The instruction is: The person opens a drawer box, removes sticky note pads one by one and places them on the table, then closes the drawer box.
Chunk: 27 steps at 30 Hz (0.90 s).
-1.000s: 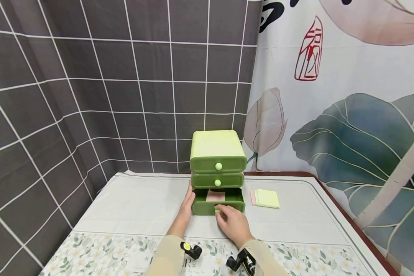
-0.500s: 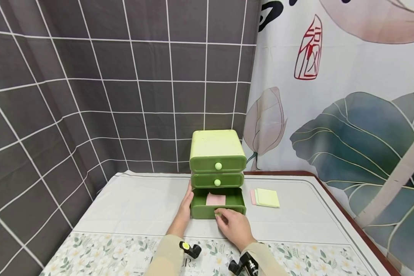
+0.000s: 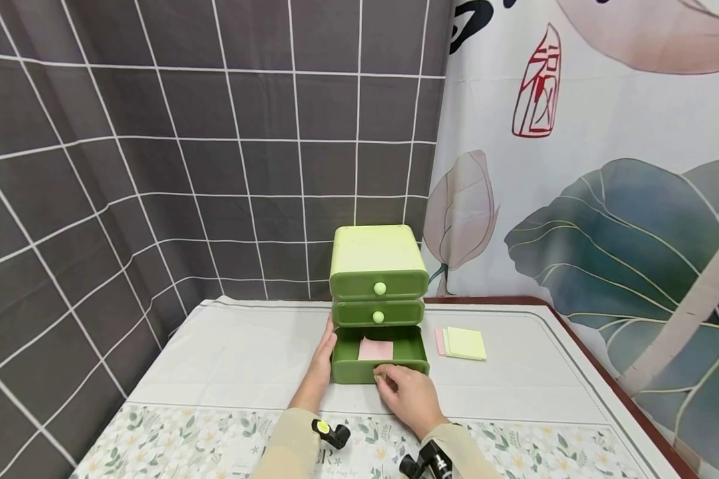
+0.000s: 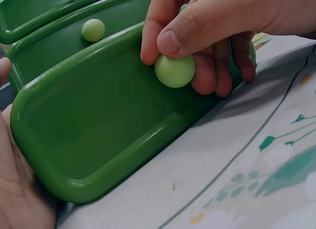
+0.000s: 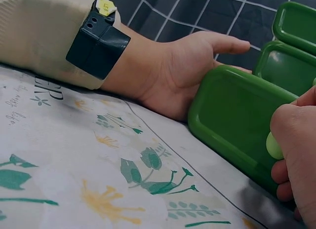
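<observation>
A small green drawer cabinet (image 3: 380, 249) with a pale lime top stands on the table. Its lowest drawer (image 3: 349, 372) is pulled out, and a pink sticky note pad (image 3: 375, 348) lies inside. With thumb and index finger, my right hand (image 3: 409, 398) pinches the round light-green knob (image 4: 175, 73) of that drawer. My left hand (image 3: 319, 372) rests along the left side of the cabinet, fingers extended, as the right wrist view also shows. Above, the middle drawer (image 3: 347, 313) and top drawer (image 3: 350, 285) are pushed in.
Right of the cabinet lie yellow sticky notes (image 3: 466, 344) with a pink pad (image 3: 440, 342) partly under them. A flower-printed cloth (image 3: 186, 436) covers the table's front. Behind hang a dark grid curtain (image 3: 216, 166) and a lotus-print curtain (image 3: 479, 100).
The lowest drawer has slid farther out toward me with my right hand on its knob, and more of its inside shows. My left hand has stayed at the cabinet's side.
</observation>
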Tool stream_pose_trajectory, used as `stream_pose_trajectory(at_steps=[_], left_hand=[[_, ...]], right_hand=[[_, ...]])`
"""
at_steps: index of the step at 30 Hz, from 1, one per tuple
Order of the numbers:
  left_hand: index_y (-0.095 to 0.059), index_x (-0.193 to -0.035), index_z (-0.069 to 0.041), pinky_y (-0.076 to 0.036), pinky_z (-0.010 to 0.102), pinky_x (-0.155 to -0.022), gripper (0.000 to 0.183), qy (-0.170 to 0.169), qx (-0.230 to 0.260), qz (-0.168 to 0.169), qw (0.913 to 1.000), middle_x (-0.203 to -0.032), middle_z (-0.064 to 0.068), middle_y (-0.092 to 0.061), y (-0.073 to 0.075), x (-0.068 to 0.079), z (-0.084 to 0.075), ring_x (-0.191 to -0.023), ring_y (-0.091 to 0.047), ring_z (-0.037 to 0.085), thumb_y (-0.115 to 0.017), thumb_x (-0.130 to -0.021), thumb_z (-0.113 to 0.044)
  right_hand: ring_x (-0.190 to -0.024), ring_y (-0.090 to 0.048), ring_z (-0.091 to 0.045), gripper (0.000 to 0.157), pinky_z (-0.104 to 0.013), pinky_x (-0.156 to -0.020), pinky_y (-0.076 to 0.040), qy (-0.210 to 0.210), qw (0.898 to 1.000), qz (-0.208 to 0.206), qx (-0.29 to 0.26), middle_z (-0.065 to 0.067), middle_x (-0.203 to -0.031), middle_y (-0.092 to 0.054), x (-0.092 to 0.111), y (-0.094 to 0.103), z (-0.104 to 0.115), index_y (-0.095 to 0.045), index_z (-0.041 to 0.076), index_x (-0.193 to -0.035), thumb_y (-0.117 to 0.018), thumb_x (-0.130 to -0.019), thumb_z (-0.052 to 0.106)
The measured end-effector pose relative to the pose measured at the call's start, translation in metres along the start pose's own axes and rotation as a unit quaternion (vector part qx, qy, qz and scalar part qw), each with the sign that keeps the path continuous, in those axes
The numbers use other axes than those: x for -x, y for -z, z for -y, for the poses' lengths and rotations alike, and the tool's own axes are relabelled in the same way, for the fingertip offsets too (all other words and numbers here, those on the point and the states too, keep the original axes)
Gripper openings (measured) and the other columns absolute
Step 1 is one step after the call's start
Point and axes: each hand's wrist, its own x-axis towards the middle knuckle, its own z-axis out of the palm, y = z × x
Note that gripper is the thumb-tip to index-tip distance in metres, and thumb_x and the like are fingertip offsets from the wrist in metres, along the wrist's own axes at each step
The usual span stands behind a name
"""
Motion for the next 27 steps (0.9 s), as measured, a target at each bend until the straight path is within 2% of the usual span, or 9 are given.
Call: stream_pose_trajectory(at_steps=[4, 10, 16, 19, 22, 25, 27], left_hand=[[-0.004, -0.148, -0.024, 0.004, 0.045, -0.109, 0.048, 0.014, -0.001, 0.001, 0.9999, -0.152, -0.008, 0.001, -0.001, 0.000, -0.003, -0.137, 0.006, 0.014, -0.017, -0.102, -0.019], [-0.003, -0.148, -0.021, 0.004, 0.046, -0.109, 0.049, 0.008, -0.004, 0.001, 1.0000, -0.152, -0.007, 0.001, 0.000, -0.001, -0.004, -0.138, 0.006, 0.015, -0.018, -0.102, -0.018], [-0.004, -0.148, -0.018, 0.002, 0.045, -0.109, 0.049, 0.004, -0.008, -0.002, 1.0000, -0.153, -0.004, 0.000, 0.000, -0.001, -0.004, -0.138, 0.004, 0.016, -0.018, -0.102, -0.017], [-0.004, -0.148, -0.019, 0.002, 0.046, -0.109, 0.049, 0.013, -0.007, -0.007, 0.9999, -0.153, -0.003, 0.000, -0.001, 0.001, -0.005, -0.138, 0.004, 0.018, -0.018, -0.102, -0.017], [-0.004, -0.148, -0.020, 0.003, 0.046, -0.109, 0.049, 0.020, 0.000, -0.011, 0.9997, -0.153, -0.004, 0.000, -0.001, 0.002, -0.003, -0.138, 0.005, 0.018, -0.019, -0.102, -0.017], [-0.005, -0.148, -0.022, 0.004, 0.046, -0.109, 0.049, 0.019, 0.007, -0.014, 0.9997, -0.152, -0.006, -0.001, 0.000, 0.001, 0.002, -0.138, 0.004, 0.017, -0.019, -0.102, -0.016], [-0.007, -0.148, -0.026, 0.004, 0.046, -0.109, 0.048, 0.019, 0.009, -0.018, 0.9996, -0.152, -0.009, -0.003, 0.001, -0.001, 0.008, -0.138, 0.003, 0.015, -0.020, -0.102, -0.018]], right_hand=[[-0.057, -0.044, 0.007, 0.009, -0.019, -0.050, -0.041, 0.011, 1.000, -0.007, -0.001, 0.025, -0.068, -0.052, 0.000, 0.001, -0.001, -0.068, 0.029, -0.089, -0.067, -0.081, 0.025], [-0.052, -0.039, 0.008, 0.013, -0.015, -0.048, -0.038, 0.051, 0.998, -0.030, -0.025, 0.025, -0.064, -0.050, -0.002, 0.002, -0.004, -0.070, 0.028, -0.092, -0.068, -0.080, 0.022], [-0.056, -0.042, 0.007, 0.018, -0.012, -0.049, -0.038, 0.114, 0.985, -0.104, -0.072, 0.018, -0.068, -0.055, -0.014, 0.007, -0.006, -0.070, 0.021, -0.095, -0.065, -0.079, 0.014], [-0.057, -0.043, 0.003, 0.016, -0.014, -0.049, -0.038, 0.121, 0.981, -0.130, -0.075, 0.014, -0.069, -0.054, -0.028, 0.014, -0.007, -0.069, 0.018, -0.092, -0.063, -0.079, 0.011], [-0.062, -0.050, -0.002, 0.015, -0.018, -0.053, -0.043, 0.080, 0.990, -0.098, -0.069, 0.011, -0.075, -0.058, -0.046, 0.023, -0.009, -0.069, 0.017, -0.092, -0.063, -0.080, 0.011], [-0.073, -0.057, -0.005, 0.013, -0.024, -0.063, -0.048, 0.019, 0.999, -0.003, -0.046, 0.010, -0.086, -0.063, -0.062, 0.028, -0.013, -0.069, 0.019, -0.093, -0.065, -0.082, 0.015], [-0.077, -0.060, -0.008, 0.011, -0.028, -0.068, -0.049, -0.006, 0.997, 0.067, -0.025, 0.009, -0.088, -0.065, -0.072, 0.028, -0.017, -0.070, 0.019, -0.092, -0.066, -0.083, 0.016]])
